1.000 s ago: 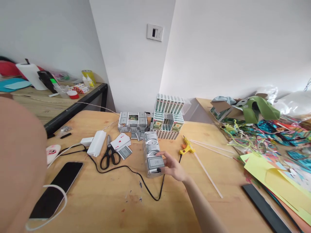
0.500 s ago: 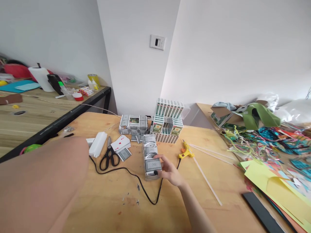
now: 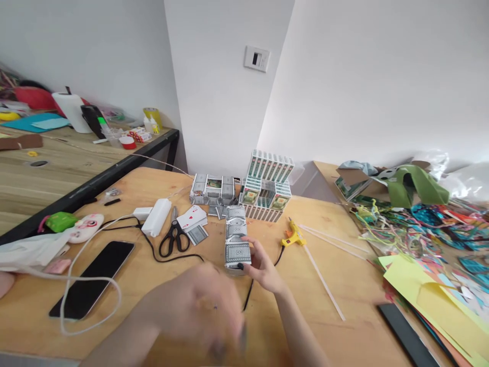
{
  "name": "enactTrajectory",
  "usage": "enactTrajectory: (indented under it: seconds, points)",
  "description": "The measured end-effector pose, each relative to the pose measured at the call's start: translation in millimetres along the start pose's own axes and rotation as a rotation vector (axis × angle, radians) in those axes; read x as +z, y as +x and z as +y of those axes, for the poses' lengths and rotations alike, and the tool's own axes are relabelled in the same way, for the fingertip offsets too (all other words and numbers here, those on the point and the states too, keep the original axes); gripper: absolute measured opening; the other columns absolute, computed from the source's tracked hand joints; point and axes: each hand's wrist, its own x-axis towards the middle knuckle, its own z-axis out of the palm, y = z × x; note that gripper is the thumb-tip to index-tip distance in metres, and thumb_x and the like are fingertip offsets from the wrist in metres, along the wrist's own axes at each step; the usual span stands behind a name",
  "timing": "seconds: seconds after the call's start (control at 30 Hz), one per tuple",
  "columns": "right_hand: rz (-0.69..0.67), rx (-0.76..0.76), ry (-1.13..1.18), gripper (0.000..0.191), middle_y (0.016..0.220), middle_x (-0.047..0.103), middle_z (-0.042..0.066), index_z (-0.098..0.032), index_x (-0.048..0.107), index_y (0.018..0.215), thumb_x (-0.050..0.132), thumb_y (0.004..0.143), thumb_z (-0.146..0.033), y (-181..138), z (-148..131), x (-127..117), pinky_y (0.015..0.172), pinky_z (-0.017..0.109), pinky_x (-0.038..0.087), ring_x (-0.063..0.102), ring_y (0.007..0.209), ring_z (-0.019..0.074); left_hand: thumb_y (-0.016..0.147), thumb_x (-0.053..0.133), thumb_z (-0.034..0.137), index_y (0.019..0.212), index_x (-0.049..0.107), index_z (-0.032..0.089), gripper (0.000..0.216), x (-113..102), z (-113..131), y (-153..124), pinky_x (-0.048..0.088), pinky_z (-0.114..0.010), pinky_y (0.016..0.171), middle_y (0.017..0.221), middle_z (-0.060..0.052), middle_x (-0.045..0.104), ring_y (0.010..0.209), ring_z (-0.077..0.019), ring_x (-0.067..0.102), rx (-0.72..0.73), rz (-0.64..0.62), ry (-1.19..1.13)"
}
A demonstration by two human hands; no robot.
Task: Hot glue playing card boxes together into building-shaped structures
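Note:
A long block covered in grey-backed playing cards lies on the wooden table, pointing away from me. My right hand grips its near end from the right, with fingers on top and thumb at the near edge. In front of it my left hand is smeared by motion, so its fingers cannot be made out. Beyond the block stand a similar card-covered piece and a stack of green-and-white card boxes. Loose playing cards lie to the left, beside black-handled scissors.
On the right rests a yellow glue gun, its black cord crossing the table near the block. Clear glue sticks lie close by. A phone, a white cable and a white power strip are at left. Craft scraps crowd the far right.
My left arm has swung from the far left in toward the middle, bringing the left hand in front of the block and uncovering the phone. My right hand keeps its grip.

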Motion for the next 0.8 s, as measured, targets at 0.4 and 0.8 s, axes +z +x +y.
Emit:
enactTrajectory:
  seconds: [0.4,0.8]
  points:
    - [0.071,-0.107,-0.151,0.071,0.124,0.051,0.011,-0.031,0.009,0.14,0.056,0.087,-0.031,-6,-6,17,0.09,0.039,0.043,0.055,0.102,0.0199,0.082,0.059,0.023,0.116,0.062,0.029,0.035,-8,-24,77,0.041,-0.039,0.101,0.121,-0.002,0.061,0.111,-0.0226,0.056,0.215,0.069,0.279]
    - [0.047,-0.04,-0.369,0.078,0.1,0.06,0.005,-0.027,0.005,0.144,0.049,0.081,-0.011,-7,-21,18,0.086,0.037,0.044,0.057,0.09,0.0171,0.069,0.068,0.022,0.113,0.063,0.025,0.044,-24,-4,84,0.044,-0.035,0.095,0.117,-0.003,0.059,0.107,-0.0227,0.057,0.179,-0.08,0.364]
